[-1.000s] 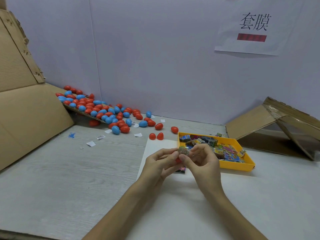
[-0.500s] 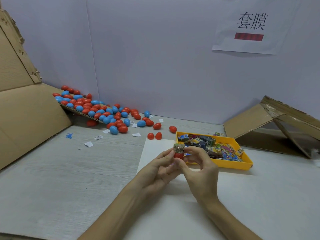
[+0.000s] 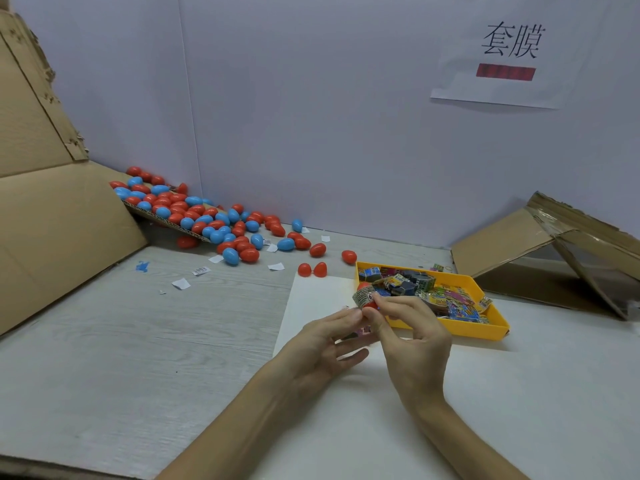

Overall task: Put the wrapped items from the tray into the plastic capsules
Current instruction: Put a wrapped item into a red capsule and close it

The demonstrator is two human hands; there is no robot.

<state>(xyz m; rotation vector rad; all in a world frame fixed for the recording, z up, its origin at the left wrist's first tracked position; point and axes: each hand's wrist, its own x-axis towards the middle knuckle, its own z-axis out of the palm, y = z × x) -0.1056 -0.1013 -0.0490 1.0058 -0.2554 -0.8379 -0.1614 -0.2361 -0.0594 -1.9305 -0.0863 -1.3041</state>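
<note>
A red plastic capsule (image 3: 369, 304) is held between both hands above the white sheet, with a printed wrapped item (image 3: 362, 297) curled around its upper part. My left hand (image 3: 325, 344) pinches the capsule from the left with thumb and forefinger; its other fingers are loosely spread. My right hand (image 3: 408, 336) pinches the capsule and wrapper from the right. The yellow tray (image 3: 485, 332) just behind my right hand holds several colourful wrapped items (image 3: 450, 303).
A heap of red and blue capsules (image 3: 214, 223) spills off a cardboard flap at back left. An opened red capsule (image 3: 312, 269) lies by the sheet's far edge. Cardboard panels stand at left (image 3: 52, 244) and right (image 3: 561, 251). Paper scraps (image 3: 181, 283) dot the table.
The wrapped item went from being pinched between both hands to sitting on the red capsule, which both hands now hold. My left fingers have spread out.
</note>
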